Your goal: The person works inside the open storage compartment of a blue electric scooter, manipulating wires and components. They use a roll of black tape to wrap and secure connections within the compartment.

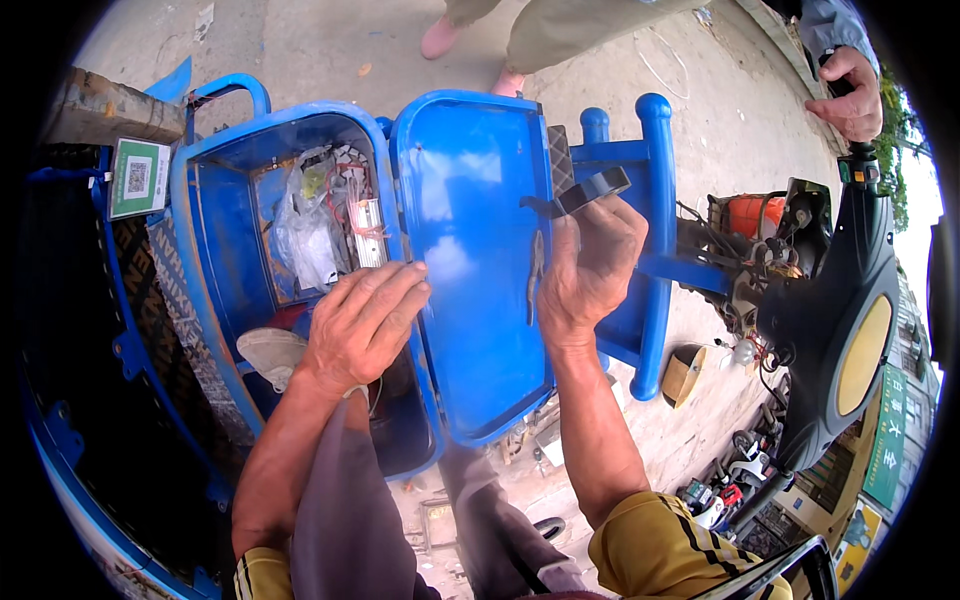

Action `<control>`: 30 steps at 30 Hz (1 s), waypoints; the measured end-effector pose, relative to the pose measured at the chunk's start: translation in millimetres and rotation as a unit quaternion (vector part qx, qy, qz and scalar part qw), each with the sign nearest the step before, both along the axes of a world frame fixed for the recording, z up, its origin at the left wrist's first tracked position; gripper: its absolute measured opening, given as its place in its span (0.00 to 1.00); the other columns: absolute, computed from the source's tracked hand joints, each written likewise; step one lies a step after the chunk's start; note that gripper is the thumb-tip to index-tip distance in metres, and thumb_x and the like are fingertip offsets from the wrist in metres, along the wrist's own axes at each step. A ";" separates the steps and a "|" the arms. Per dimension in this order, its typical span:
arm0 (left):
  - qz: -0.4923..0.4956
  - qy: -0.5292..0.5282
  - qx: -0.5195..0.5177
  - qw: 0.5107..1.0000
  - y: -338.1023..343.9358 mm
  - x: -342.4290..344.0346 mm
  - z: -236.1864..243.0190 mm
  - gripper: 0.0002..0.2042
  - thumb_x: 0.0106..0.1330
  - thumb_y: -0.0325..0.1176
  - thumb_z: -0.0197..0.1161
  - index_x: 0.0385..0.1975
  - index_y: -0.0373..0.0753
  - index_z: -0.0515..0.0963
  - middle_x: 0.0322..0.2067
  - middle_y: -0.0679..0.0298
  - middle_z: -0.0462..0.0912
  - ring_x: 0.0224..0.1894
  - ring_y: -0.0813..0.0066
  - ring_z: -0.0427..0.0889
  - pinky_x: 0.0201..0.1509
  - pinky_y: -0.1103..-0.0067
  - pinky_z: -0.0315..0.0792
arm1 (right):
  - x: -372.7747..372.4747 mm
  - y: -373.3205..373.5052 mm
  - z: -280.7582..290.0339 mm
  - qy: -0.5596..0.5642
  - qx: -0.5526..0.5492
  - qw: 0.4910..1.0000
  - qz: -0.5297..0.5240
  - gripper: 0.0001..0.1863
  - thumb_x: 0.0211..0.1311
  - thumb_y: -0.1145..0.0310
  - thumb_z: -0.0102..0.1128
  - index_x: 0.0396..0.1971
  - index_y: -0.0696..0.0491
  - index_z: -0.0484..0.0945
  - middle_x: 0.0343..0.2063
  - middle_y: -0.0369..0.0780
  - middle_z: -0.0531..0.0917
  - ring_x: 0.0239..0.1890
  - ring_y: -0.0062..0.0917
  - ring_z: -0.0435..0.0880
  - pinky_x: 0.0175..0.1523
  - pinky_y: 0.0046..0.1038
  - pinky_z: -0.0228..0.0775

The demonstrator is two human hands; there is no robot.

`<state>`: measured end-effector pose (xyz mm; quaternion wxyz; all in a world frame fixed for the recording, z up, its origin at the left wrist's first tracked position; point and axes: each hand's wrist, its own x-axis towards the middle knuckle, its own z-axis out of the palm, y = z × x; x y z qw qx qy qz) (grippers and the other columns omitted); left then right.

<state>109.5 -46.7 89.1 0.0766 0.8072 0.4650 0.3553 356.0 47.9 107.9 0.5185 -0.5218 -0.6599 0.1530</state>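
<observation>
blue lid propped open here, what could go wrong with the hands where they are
1. The left hand rests on the box rim beside the raised blue lid; if the lid drops, its fingers could get pinched.
2. The right hand pinches a black strap at the lid's far edge; losing that grip might let the lid swing.
3. Loose wires and a plastic bag sit inside the box and could snag.

Glossy blue lid (470, 270), blue box (215, 230), yellow black-striped sleeve (660, 545)
</observation>
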 end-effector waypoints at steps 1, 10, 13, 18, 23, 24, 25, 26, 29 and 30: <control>0.004 -0.010 -0.011 1.000 -0.9 -0.7 0.4 0.25 0.62 0.22 0.75 0.61 0.33 0.81 0.59 0.53 0.87 0.55 0.56 0.89 0.56 0.65 0.85 | 0.0 -0.6 1.4 -0.011 0.003 1.000 -0.001 0.20 0.63 0.85 0.75 0.52 0.55 0.82 0.54 0.44 0.78 0.55 0.32 0.82 0.58 0.34 0.79; 0.018 -0.290 -0.232 0.928 17.6 6.1 31.2 0.43 0.62 0.33 0.83 0.78 0.40 0.67 0.73 0.50 0.73 0.75 0.53 0.76 0.77 0.54 0.72 | -9.9 -15.5 23.4 -0.139 0.056 0.988 0.043 0.24 0.51 0.87 0.82 0.47 0.54 0.85 0.46 0.43 0.86 0.48 0.37 0.86 0.51 0.35 0.81; -0.011 -0.364 -0.249 0.897 29.5 13.7 45.3 0.47 0.58 0.28 0.84 0.79 0.38 0.65 0.73 0.50 0.73 0.74 0.53 0.76 0.79 0.54 0.71 | -23.0 -21.2 31.3 -0.154 0.075 0.981 0.089 0.24 0.50 0.85 0.83 0.47 0.54 0.85 0.46 0.42 0.86 0.48 0.36 0.86 0.50 0.36 0.82; -0.064 -0.403 -0.296 0.864 45.5 26.5 56.5 0.50 0.54 0.20 0.81 0.81 0.43 0.64 0.76 0.54 0.69 0.69 0.57 0.79 0.77 0.57 0.74 | -34.1 -31.1 35.6 -0.161 0.074 0.975 0.131 0.25 0.50 0.83 0.85 0.48 0.53 0.85 0.47 0.42 0.86 0.48 0.35 0.86 0.50 0.38 0.83; -0.066 -0.413 -0.369 0.830 48.9 23.3 68.3 0.48 0.55 0.18 0.79 0.80 0.43 0.66 0.70 0.56 0.73 0.55 0.66 0.83 0.60 0.65 0.82 | -32.9 -27.1 39.3 -0.165 0.044 0.976 0.136 0.25 0.51 0.87 0.80 0.49 0.54 0.84 0.44 0.43 0.85 0.47 0.36 0.85 0.48 0.36 0.79; -0.064 -0.410 -0.394 0.821 48.5 22.5 70.1 0.48 0.55 0.18 0.79 0.79 0.43 0.67 0.69 0.57 0.73 0.52 0.68 0.84 0.56 0.67 0.83 | -33.2 -26.1 41.8 -0.169 0.032 0.976 0.136 0.24 0.52 0.87 0.80 0.49 0.54 0.84 0.44 0.43 0.85 0.47 0.36 0.85 0.48 0.36 0.79; -0.045 -0.396 -0.372 0.838 47.0 21.8 69.3 0.46 0.56 0.18 0.79 0.79 0.42 0.68 0.68 0.56 0.74 0.49 0.69 0.85 0.53 0.68 0.83 | -34.5 -25.5 42.2 -0.170 0.021 0.976 0.137 0.24 0.53 0.86 0.80 0.49 0.54 0.84 0.44 0.43 0.85 0.47 0.36 0.85 0.49 0.36 0.79; -0.026 -0.382 -0.350 0.855 45.3 21.9 67.0 0.45 0.56 0.18 0.80 0.78 0.42 0.68 0.67 0.56 0.74 0.47 0.70 0.86 0.50 0.69 0.83 | -35.0 -25.3 41.1 -0.169 0.003 0.976 0.138 0.24 0.53 0.85 0.81 0.50 0.54 0.84 0.46 0.43 0.85 0.47 0.37 0.86 0.49 0.37 0.80; 0.014 -0.279 -0.208 0.937 42.5 23.7 49.9 0.40 0.58 0.19 0.80 0.74 0.41 0.73 0.64 0.54 0.76 0.40 0.70 0.87 0.44 0.70 0.83 | -33.8 -26.6 39.7 -0.171 -0.050 0.974 0.139 0.24 0.55 0.83 0.81 0.52 0.54 0.84 0.48 0.44 0.84 0.48 0.39 0.87 0.49 0.38 0.82; 0.025 -0.232 -0.146 0.961 41.6 24.2 43.7 0.38 0.58 0.20 0.81 0.72 0.40 0.75 0.63 0.54 0.77 0.37 0.70 0.87 0.43 0.70 0.84 | -32.9 -28.1 39.4 -0.172 -0.067 0.973 0.139 0.24 0.56 0.83 0.81 0.53 0.54 0.83 0.48 0.45 0.84 0.48 0.39 0.87 0.49 0.38 0.83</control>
